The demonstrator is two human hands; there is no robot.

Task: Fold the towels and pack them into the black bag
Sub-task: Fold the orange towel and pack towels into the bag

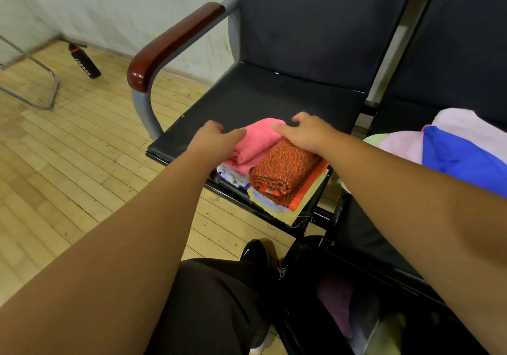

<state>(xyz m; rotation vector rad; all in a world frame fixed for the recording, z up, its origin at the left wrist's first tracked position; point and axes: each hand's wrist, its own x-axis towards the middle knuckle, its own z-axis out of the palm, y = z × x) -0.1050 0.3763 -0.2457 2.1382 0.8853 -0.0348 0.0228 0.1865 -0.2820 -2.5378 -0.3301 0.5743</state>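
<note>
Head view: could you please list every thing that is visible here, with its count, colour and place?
pink towel: 1, pink, folded, on pale cloths, left chair
orange towel: 1, orange with black specks, folded, beside pink towel
flat stack: several cloths, orange, yellow, pale, under orange towel
loose towels: heap, lilac, blue, green, right chair
bag: 1, black, lower right, purple cloth inside
chairs: 2, black, side by side
armrest: 1, red-brown, left chair
bottle: 1, black, on floor, far left
frame: 1, metal, far left
shoe: 1, black, bottom centre
left hand: holds pink towel's left side
right hand: holds its right side
</note>
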